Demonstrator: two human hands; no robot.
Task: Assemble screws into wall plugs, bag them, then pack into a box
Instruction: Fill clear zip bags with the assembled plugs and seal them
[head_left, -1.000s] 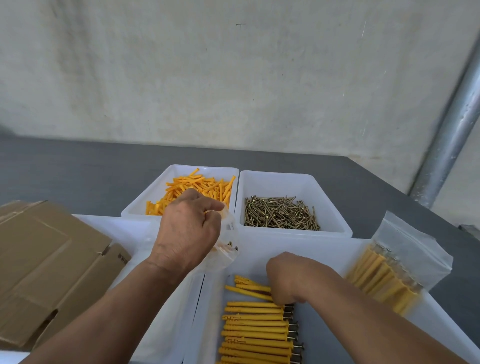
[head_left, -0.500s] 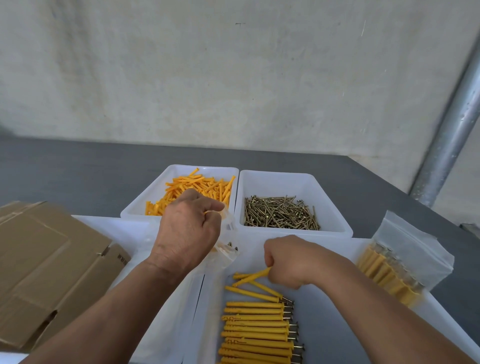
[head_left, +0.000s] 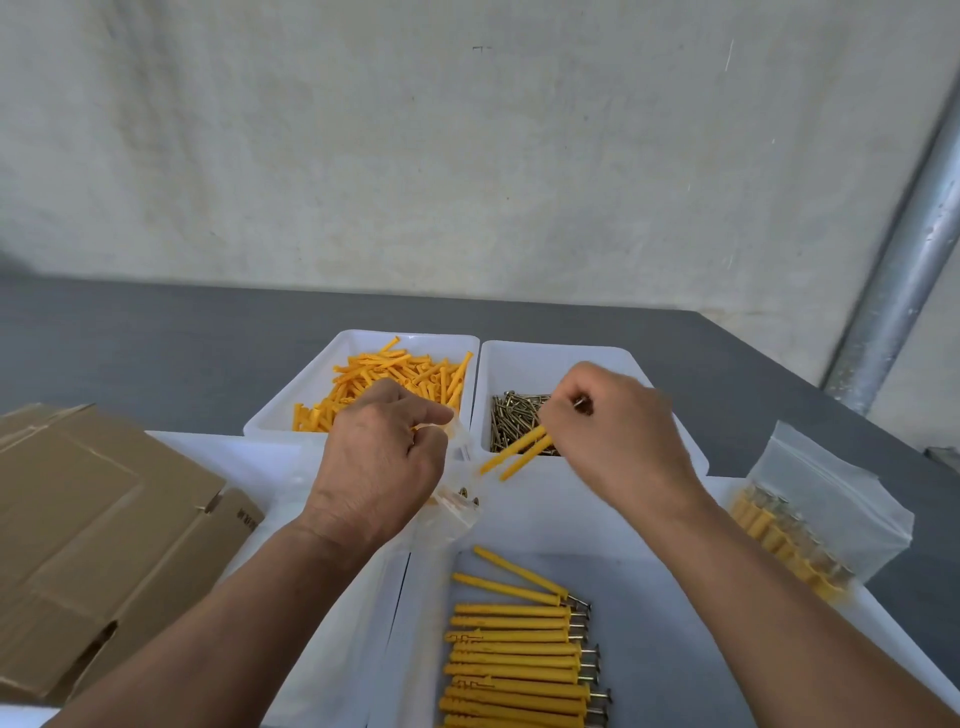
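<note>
Right hand (head_left: 618, 436) is up, pinching two assembled plugs (head_left: 519, 449) between thumb and curled fingers. Their long axis runs on a slant: the yellow tips point down and across toward the left hand, and the screw heads poke out by the right knuckles. The tips sit just short of the clear bag (head_left: 452, 514), not yet inside it. Left hand (head_left: 379, 467) is clenched on the bag's top edge, and the bag hangs below that fist on its inner side. A few screw heads show through the plastic.

Half a second ago the right hand was low over the tray with this same pair barely lifted. Now it has climbed away from the body, level with the left hand, over the bin of loose screws (head_left: 514, 421). The left hand and its bag have not budged.

Under the right wrist the row of assembled plugs (head_left: 514, 654) lies in the white tray (head_left: 675, 649), long axes crosswise, tips toward the left arm and screw heads toward the right arm. The two farthest lie askew. Beyond the left knuckles is the bin of orange plugs (head_left: 395, 374). Outside the right forearm lies a filled bag (head_left: 821, 519), and outside the left forearm a cardboard box (head_left: 104, 519)
</note>
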